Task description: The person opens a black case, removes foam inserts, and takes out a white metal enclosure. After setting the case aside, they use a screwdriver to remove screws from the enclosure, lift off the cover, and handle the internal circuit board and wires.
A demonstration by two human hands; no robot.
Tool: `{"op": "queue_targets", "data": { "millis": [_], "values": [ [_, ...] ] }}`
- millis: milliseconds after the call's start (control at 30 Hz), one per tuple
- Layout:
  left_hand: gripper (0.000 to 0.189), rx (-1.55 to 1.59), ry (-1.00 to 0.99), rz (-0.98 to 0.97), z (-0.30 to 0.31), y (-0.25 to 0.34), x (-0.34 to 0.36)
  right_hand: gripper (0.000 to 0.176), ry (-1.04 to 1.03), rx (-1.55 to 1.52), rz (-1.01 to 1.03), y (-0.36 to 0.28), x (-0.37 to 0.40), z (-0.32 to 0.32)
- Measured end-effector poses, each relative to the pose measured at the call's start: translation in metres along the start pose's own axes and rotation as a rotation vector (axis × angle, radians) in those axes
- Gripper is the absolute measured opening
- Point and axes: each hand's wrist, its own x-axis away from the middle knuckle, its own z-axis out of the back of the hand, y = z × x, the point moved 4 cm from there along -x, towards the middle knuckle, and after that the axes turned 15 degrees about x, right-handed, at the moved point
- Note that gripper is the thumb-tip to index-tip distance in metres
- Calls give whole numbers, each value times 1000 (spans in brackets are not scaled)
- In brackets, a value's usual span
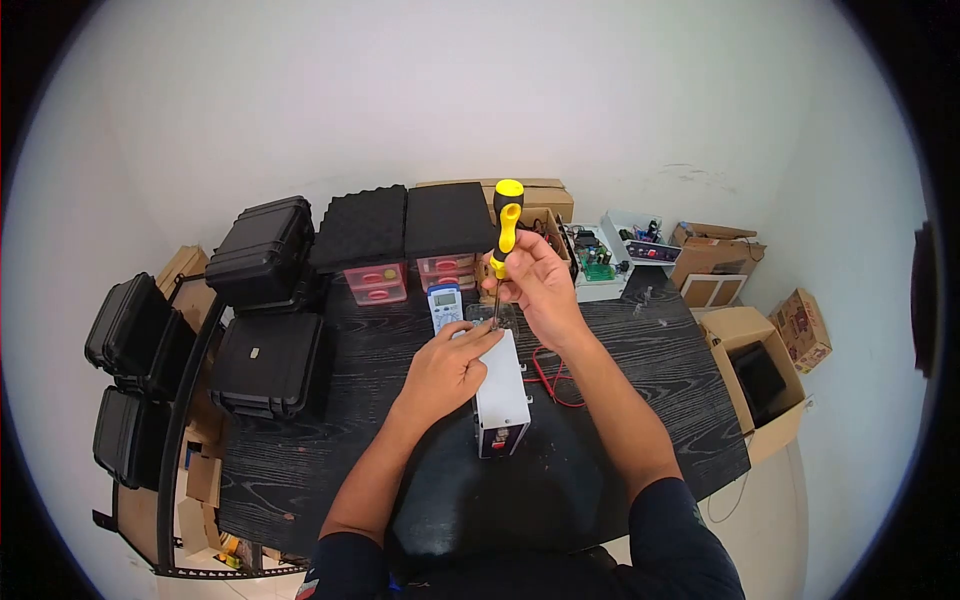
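Observation:
A yellow and black screwdriver (508, 225) stands upright, its shaft pointing down at the far end of a white metal case (502, 385). My right hand (540, 290) is closed around the lower part of its handle. My left hand (445, 368) rests on the case's left side, its fingers reaching to the far end beside the screwdriver's tip. Whether those fingers pinch a small part is too small to tell. Just beyond the left hand is a blue and white multimeter (444, 304). Red test leads (556, 390) lie to the right of the case.
Black hard cases (265, 362) stand at the left. Pink-fronted drawers (376, 283) under black foam (362, 228) are at the back. Behind my right hand are an open device with a green circuit board (598, 272) and cardboard boxes. An open carton (755, 375) stands right of the dark table (640, 400).

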Motion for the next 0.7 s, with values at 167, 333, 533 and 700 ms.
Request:
{"op": "queue_targets", "data": {
  "millis": [167, 333, 533, 700],
  "values": [
    [48, 7, 5, 1, 0, 1, 0, 33, -23, 129, 46, 7, 0, 5],
    [49, 36, 0, 28, -1, 0, 0, 33, -11, -17, 10, -5, 2, 2],
    [50, 38, -5, 15, -3, -3, 1, 34, -20, 75, 46, 4, 0, 10],
    [51, 77, -15, 60, -4, -3, 2, 38, -35, 19, 42, -7, 2, 6]
  ]
}}
